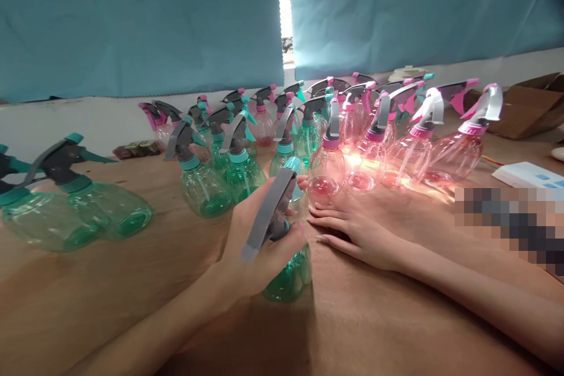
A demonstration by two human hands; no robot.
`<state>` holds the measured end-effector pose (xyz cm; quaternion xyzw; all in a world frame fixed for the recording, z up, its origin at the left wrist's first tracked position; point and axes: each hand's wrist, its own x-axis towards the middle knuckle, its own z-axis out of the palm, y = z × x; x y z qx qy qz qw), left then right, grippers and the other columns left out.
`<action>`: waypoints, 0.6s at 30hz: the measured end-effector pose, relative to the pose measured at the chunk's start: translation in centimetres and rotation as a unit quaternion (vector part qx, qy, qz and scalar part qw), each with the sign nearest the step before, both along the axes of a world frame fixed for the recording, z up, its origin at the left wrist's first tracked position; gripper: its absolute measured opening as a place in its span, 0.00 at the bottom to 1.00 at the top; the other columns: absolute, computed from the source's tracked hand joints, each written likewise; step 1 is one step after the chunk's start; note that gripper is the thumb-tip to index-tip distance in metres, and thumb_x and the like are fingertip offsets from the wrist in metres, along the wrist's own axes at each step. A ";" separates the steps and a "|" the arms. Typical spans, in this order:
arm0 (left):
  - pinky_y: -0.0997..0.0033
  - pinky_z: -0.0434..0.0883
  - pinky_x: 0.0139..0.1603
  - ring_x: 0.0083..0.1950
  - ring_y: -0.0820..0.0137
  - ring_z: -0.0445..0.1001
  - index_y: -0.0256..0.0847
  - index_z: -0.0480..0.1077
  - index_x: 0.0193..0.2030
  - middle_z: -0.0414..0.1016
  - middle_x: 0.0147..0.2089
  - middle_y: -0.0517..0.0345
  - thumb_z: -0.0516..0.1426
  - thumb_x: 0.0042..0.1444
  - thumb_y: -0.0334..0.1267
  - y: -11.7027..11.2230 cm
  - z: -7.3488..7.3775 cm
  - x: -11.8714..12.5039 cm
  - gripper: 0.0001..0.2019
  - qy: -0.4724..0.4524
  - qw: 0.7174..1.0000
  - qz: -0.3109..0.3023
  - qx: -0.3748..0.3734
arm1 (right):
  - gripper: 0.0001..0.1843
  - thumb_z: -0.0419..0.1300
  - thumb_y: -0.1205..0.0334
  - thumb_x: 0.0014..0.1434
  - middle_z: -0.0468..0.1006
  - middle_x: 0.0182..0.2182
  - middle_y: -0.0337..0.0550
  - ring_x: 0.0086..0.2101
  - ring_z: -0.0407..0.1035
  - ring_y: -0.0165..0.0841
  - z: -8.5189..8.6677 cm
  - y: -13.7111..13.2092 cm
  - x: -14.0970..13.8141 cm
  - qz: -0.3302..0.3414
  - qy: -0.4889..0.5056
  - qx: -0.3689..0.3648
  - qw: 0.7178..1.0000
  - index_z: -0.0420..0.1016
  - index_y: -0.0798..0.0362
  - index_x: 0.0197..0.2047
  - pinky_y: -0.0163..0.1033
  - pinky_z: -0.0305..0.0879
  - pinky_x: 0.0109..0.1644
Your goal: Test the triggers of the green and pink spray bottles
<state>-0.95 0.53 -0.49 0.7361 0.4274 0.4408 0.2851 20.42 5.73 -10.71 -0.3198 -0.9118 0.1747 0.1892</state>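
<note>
I am clamping my left grip (pixel 262 267) around the upper part of a green spray bottle (pixel 288 282), in front of the standing bottles (pixel 205 188); base contact with the counter (pixel 361 329): cannot tell. My right grip (pixel 359 235) is lying palm down just beside it, fingers extended slightly apart, near a pink bottle (pixel 326 173).

No lettering, number or brand can be read on the spray bottles (pixel 288 276). The blue patches (pixel 543 177) on the white device (pixel 506 173) are illegible.
</note>
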 end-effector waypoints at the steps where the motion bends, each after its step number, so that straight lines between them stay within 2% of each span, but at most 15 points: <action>1: 0.65 0.75 0.41 0.21 0.75 0.63 0.43 0.67 0.51 0.68 0.29 0.66 0.54 0.50 0.31 -0.1 0.1 0.1 0.20 0.005 1.000 0.007 0.000 | 0.26 0.48 0.50 0.69 0.65 0.64 0.49 0.63 0.58 0.42 0.0 0.0 0.0 -0.001 -0.001 0.000 1.000 0.66 0.55 0.64 0.52 0.56 0.67; 5: 0.66 0.75 0.39 0.27 0.73 0.71 0.44 0.67 0.52 0.72 0.38 0.60 0.54 0.53 0.32 -0.5 0.2 0.2 0.18 0.028 0.999 0.043 0.012 | 0.25 0.48 0.51 0.69 0.66 0.64 0.50 0.63 0.60 0.42 0.1 0.1 0.0 0.002 0.005 0.002 1.000 0.67 0.55 0.63 0.52 0.57 0.67; 9: 0.66 0.75 0.39 0.37 0.67 0.75 0.44 0.69 0.51 0.73 0.40 0.57 0.55 0.52 0.33 -0.5 -0.2 0.1 0.18 0.041 0.996 0.058 0.047 | 0.23 0.50 0.53 0.69 0.69 0.62 0.50 0.61 0.62 0.42 0.0 0.3 0.1 0.001 0.027 0.010 1.000 0.70 0.53 0.61 0.53 0.59 0.65; 14: 0.67 0.75 0.39 0.36 0.69 0.75 0.42 0.68 0.49 0.73 0.42 0.57 0.55 0.52 0.33 -0.3 -0.2 0.0 0.17 0.031 0.997 0.056 0.035 | 0.21 0.52 0.54 0.68 0.70 0.61 0.50 0.60 0.63 0.43 0.1 0.3 0.1 -0.003 0.048 0.005 0.999 0.71 0.51 0.60 0.54 0.60 0.65; 18: 0.67 0.74 0.37 0.35 0.68 0.74 0.43 0.68 0.45 0.72 0.38 0.58 0.55 0.51 0.32 -0.4 0.2 0.0 0.13 0.039 0.997 0.051 0.034 | 0.22 0.51 0.53 0.68 0.69 0.61 0.50 0.61 0.63 0.43 0.2 0.2 0.1 -0.001 0.039 0.005 0.999 0.70 0.52 0.60 0.54 0.60 0.64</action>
